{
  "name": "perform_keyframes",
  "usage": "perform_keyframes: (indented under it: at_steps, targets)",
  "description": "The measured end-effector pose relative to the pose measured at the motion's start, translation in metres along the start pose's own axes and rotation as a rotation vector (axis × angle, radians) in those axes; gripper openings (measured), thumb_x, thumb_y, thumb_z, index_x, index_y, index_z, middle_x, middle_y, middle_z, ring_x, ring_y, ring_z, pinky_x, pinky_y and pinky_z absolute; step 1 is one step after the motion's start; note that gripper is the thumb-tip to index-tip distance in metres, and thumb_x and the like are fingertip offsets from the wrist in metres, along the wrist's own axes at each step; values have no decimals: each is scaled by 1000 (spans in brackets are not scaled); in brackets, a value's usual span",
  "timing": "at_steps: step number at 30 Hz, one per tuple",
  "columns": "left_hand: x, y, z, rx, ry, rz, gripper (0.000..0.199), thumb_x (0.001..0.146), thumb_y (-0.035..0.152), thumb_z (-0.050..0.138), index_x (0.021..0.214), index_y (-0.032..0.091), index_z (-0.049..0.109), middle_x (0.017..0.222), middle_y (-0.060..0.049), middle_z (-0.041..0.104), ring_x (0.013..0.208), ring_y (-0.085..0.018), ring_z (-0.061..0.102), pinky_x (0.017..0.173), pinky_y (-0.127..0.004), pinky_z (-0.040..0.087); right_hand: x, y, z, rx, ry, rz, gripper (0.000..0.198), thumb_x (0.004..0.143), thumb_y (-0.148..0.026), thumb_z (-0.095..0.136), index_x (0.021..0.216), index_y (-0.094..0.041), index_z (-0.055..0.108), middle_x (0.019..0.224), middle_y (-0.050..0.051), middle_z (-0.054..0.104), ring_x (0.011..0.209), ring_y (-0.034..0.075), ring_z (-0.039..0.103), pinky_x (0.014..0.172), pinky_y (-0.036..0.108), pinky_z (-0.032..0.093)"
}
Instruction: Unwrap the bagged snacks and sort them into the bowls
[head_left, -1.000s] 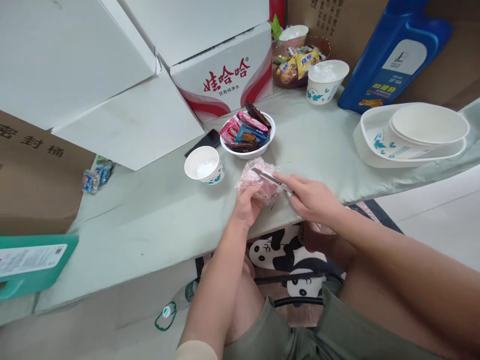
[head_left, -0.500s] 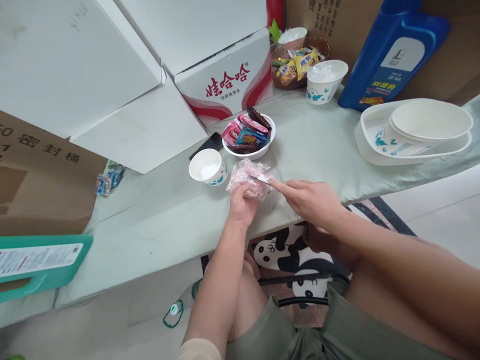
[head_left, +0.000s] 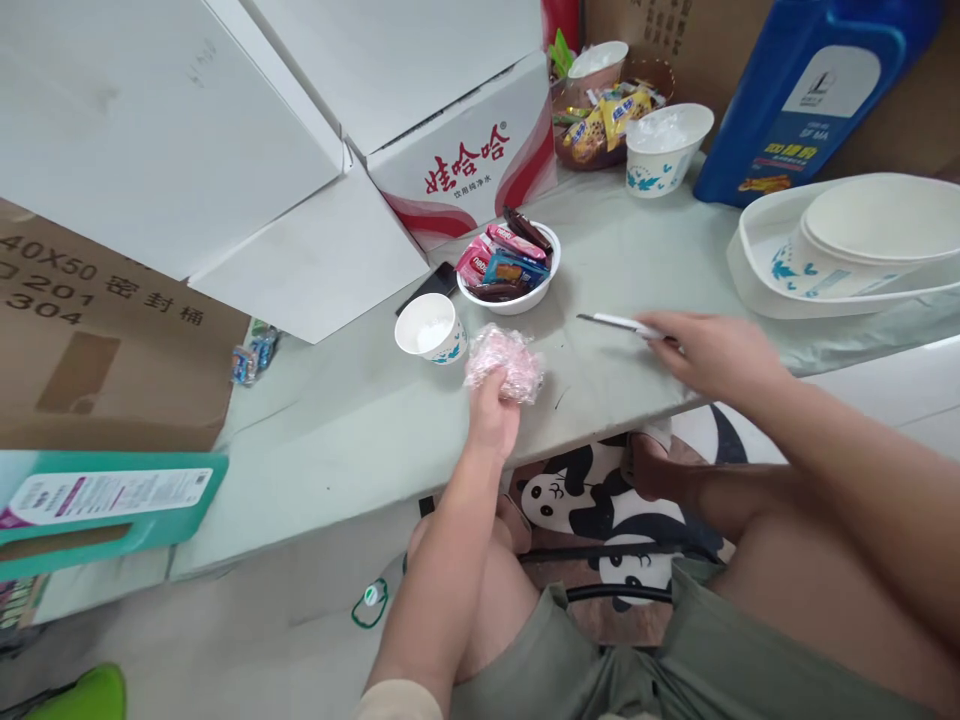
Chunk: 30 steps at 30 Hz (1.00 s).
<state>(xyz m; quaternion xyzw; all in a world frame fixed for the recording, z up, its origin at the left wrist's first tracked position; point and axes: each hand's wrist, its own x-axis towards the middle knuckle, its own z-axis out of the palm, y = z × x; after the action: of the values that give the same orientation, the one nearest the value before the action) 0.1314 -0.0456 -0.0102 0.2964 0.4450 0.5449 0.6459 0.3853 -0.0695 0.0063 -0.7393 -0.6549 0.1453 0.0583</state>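
Bundle (head_left: 508,358): pinched in left hand (head_left: 495,422), at its fingertips.
Knife (head_left: 613,323): pinched in right hand (head_left: 709,350), well apart from bundle.
Wrap (head_left: 529,374): not off, crinkled around bundle; whether cut, cannot tell.

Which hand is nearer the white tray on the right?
Right. The right hand, holding a knife, is just left of the white tray, on the person's side; the left hand, holding a pink bundle, is much farther left.
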Motion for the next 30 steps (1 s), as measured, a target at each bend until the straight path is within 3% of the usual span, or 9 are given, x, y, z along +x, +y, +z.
perform_keyframes:
  at_steps: [5,10,13,16,19,22,27,30]
  targets:
    - [-8,-18,10,220,8,-23,41,73,28,73,107,24,52,101,-2,64,100,-18,65,93,-33,49,23,17,3,-52,59,6,45,96,-31,36,131,-20,64,121,15,69,113,36,57,86,45,43]
    - [-4,6,-11,671,196,231,59,72,24,74,125,26,49,127,-9,52,117,-24,57,100,-37,47,32,16,7,-76,206,-12,46,95,-28,38,132,-16,63,131,19,63,125,38,50,97,52,38]
    - [0,20,-26,951,211,349,52,71,24,76,119,25,57,137,-12,44,134,-30,45,113,-44,38,28,-3,12,8,229,-164,45,94,-25,41,132,-14,63,129,19,63,122,36,53,99,49,39]
    - [4,21,-30,1115,64,404,34,70,30,79,100,22,66,133,-12,50,137,-32,44,119,-47,31,18,-35,22,112,142,-396,41,94,-25,44,128,-16,64,126,17,66,117,32,57,100,45,42]
    - [5,16,-27,1109,-13,381,21,75,31,76,93,22,68,123,-12,59,125,-30,55,113,-45,37,5,-66,33,196,53,-526,43,95,-31,46,132,-15,61,129,16,65,118,32,58,99,46,43]
    - [5,12,-24,1063,39,392,4,81,25,67,80,21,67,115,-12,64,118,-26,60,110,-43,39,-3,-83,41,281,10,-552,49,94,-36,49,138,-14,55,133,16,63,119,32,59,97,45,44]
    - [3,10,-22,850,-2,340,14,87,30,62,78,20,61,122,-11,66,119,-24,61,103,-40,44,0,-81,49,353,2,-565,44,91,-35,53,131,-17,58,125,15,63,106,29,64,91,43,48]
    - [-2,12,-20,807,-34,403,17,87,35,65,80,20,61,121,-11,69,122,-25,60,107,-42,42,4,-73,53,423,55,-574,34,87,-35,60,117,-19,63,124,15,63,109,30,63,93,44,49]
